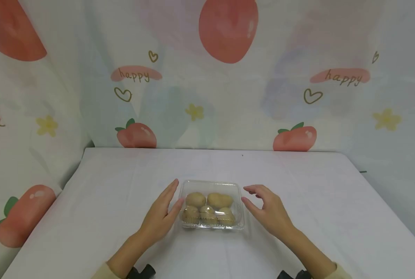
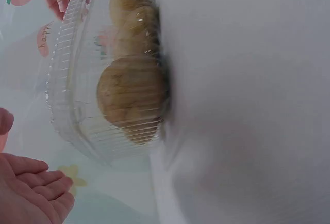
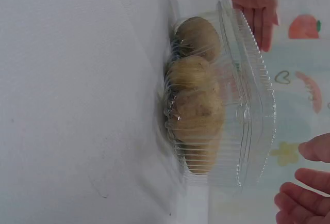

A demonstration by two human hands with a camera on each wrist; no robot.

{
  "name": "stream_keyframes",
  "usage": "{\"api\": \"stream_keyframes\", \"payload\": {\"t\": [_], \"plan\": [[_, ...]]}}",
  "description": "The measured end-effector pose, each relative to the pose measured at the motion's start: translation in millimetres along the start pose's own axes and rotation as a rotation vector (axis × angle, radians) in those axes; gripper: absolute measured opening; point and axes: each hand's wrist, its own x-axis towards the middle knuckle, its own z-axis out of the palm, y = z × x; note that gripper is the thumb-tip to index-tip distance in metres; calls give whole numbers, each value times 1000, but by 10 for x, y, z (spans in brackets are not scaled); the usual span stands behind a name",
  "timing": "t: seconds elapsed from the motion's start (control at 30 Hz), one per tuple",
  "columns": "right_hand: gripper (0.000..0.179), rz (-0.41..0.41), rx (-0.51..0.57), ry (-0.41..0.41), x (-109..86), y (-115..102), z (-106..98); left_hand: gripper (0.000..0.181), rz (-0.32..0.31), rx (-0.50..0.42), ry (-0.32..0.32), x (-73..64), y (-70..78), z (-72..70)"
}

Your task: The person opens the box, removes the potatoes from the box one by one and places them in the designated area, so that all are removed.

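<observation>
A clear plastic clamshell box [image 1: 212, 185] with ribbed walls stands on the white table, several potatoes [image 1: 220, 200] inside it. On its left is my left hand [image 1: 160, 217], fingers stretched forward, the thumb tip right at the box's edge. My right hand [image 1: 271, 213] hovers off the right side, fingers slightly bent and a small gap between it and the box. Nothing is held in either hand. Seen by the left wrist camera, the left palm [image 2: 31, 193] faces the box; the right wrist camera shows the right fingers [image 3: 304, 203] loosely spread beside it.
A white cloth covers the table [image 1: 124, 174]. Behind it and to the left hang curtains [image 1: 228, 100] printed with fruit, hearts and flowers. Black wrist gear [image 1: 146, 271] shows at the left wrist, and more black gear [image 1: 294, 275] at the right one.
</observation>
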Motion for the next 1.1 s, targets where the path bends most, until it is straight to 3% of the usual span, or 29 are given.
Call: {"api": "stream_keyframes", "payload": {"t": [0.2,0.37,0.67,0.87,1.1], "plan": [[26,-85,-3,32,-112,-20,46,56,-114,-246,11,-140,-86,70],[26,-136,6,44,-193,-55,79,62,-156,-415,-26,-199,-93,85],[18,-404,33,40,-195,-183,220,81,-208,-492,-82,-228,-204,120],[20,-585,-8,43,-141,-319,429,79,-168,-525,-56,-223,-281,158],[11,-779,-106,81,-55,-507,681,77,-180,-613,-39,-246,-293,164]]}}
